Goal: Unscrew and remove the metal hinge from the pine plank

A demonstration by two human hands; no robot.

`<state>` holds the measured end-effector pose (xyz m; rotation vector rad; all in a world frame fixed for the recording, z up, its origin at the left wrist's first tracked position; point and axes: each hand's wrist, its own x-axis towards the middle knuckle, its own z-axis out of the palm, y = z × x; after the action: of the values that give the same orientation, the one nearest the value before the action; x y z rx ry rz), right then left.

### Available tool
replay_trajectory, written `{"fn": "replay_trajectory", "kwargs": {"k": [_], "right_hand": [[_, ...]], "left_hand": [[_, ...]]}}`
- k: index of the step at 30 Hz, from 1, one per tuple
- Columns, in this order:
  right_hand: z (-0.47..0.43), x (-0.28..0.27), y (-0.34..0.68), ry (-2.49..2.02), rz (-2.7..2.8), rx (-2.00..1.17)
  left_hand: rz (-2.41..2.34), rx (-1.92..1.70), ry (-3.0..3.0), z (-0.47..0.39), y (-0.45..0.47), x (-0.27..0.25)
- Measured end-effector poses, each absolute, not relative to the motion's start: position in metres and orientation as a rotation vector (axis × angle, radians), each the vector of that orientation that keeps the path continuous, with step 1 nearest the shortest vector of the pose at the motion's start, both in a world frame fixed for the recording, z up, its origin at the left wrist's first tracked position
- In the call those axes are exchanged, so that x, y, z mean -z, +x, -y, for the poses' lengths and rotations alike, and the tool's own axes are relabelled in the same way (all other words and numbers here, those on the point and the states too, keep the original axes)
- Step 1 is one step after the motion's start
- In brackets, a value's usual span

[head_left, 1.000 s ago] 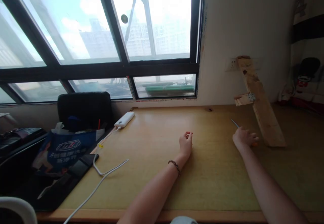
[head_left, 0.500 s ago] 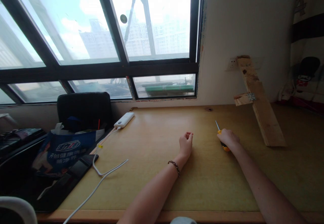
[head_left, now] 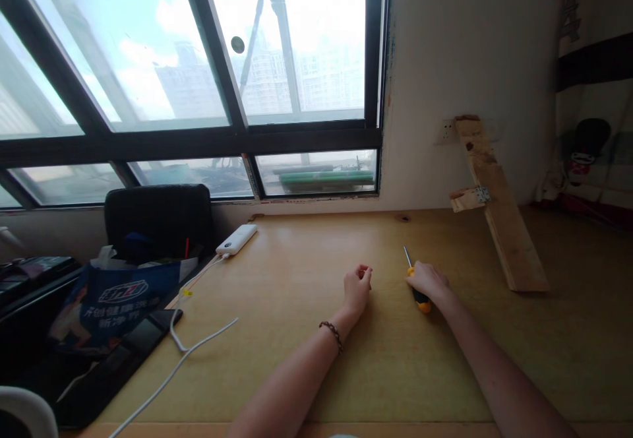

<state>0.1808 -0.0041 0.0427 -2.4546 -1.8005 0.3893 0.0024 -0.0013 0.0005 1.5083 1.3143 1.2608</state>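
Note:
Over the middle of the yellowish wooden table point(head_left: 291, 332) is my left hand point(head_left: 357, 287), its fingers curled together; whatever they may pinch is too small to make out. My right hand point(head_left: 429, 282) grips a screwdriver point(head_left: 420, 301) with a yellow and black handle. Its metal shaft points away from me, up and slightly left, with nothing at the tip. To the right of that hand a wooden plank point(head_left: 512, 227) leans against the wall. A short wood piece point(head_left: 465, 199) joins its left side through a metal hinge point(head_left: 481, 194).
A white power bank point(head_left: 237, 240) lies at the table's left edge, with a white cable point(head_left: 198, 345) running toward me. Left of the table are a dark chair point(head_left: 158, 214) and a blue bag point(head_left: 123, 299). A wall socket point(head_left: 448, 131) sits behind the plank.
My right hand has moved left with the screwdriver, nearer to my left hand. The whole view has shifted slightly; my left hand stays curled.

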Motion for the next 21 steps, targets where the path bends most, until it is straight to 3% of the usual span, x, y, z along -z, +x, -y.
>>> {"fn": "replay_trajectory", "kwargs": {"k": [6, 10, 13, 16, 21], "right_hand": [[-0.005, -0.044, 0.241, -2.094, 1.710, -0.322], [-0.002, -0.036, 0.337, -1.900, 1.390, 0.200], [0.002, -0.021, 0.404, -1.941, 1.149, 0.380], [0.000, -0.008, 0.444, -2.007, 0.870, 0.296], [-0.009, -0.005, 0.461, -2.202, 0.747, -0.104]], "left_hand": [[-1.320, -1.232, 1.559, 0.007, 0.003, -0.007], [-1.310, -1.236, 1.570, 0.012, 0.002, -0.008], [-1.234, -1.253, 1.580, 0.016, 0.011, -0.013], [-1.085, -1.239, 1.623, 0.019, 0.042, -0.026], [-0.872, -1.069, 1.698, 0.013, 0.156, -0.046]]}}
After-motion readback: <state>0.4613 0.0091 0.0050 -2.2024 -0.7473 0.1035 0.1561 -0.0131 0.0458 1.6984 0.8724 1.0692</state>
